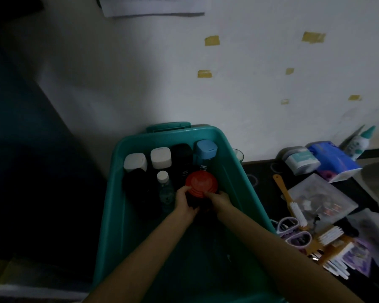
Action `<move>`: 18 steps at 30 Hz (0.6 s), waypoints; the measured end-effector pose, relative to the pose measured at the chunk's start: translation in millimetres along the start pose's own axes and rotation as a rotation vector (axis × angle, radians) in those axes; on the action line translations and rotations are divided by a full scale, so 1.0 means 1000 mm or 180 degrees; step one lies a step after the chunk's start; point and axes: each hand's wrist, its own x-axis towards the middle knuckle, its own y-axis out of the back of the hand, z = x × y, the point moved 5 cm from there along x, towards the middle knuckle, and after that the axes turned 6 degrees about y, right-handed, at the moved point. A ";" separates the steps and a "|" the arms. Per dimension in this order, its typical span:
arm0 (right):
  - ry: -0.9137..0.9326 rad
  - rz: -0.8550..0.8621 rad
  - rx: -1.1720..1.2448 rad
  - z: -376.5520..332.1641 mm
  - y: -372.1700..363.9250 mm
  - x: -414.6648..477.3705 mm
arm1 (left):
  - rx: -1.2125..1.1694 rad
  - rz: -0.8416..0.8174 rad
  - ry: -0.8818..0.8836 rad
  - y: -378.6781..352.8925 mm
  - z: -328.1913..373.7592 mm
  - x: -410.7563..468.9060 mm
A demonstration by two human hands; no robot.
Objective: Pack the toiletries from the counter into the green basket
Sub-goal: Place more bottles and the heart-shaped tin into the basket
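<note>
The green basket point(239, 180) stands against the white wall, left of the dark counter. Both my hands reach deep into it. My left hand point(184, 204) and my right hand point(220, 200) grip the dark body of a jar with a red ridged lid point(201, 182), one on each side. Behind the jar stand several bottles in a row: two with white caps point(136, 162) point(160, 158), one black point(182, 154), one with a blue cap point(206, 150). A small clear bottle with a white cap point(163, 178) stands left of the jar.
On the counter to the right lie an orange-handled brush point(288, 199), a clear plastic box point(322, 200), purple scissors point(293, 232), several toothbrush packs point(335, 252), a blue tissue pack point(335, 159) and a white roll point(300, 160). The left side is dark.
</note>
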 end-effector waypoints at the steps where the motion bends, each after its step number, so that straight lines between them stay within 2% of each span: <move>1: -0.0001 0.0026 0.0016 -0.002 0.001 -0.001 | 0.0026 0.0066 -0.0044 0.001 -0.001 0.000; 6: 0.0191 0.0069 0.0109 -0.022 0.004 -0.003 | 0.0272 0.0425 -0.0343 0.003 -0.001 -0.003; 9: 0.0345 0.0053 0.0164 -0.035 0.009 -0.006 | 0.0624 0.0565 -0.0747 0.001 0.003 -0.003; 14: 0.0847 -0.0074 -0.0052 -0.050 0.010 -0.020 | 0.1443 0.0406 -0.1791 -0.014 0.013 -0.016; 18: 0.1493 -0.0058 -0.0535 -0.067 0.015 -0.035 | 0.2015 0.0283 -0.2270 -0.023 0.016 -0.029</move>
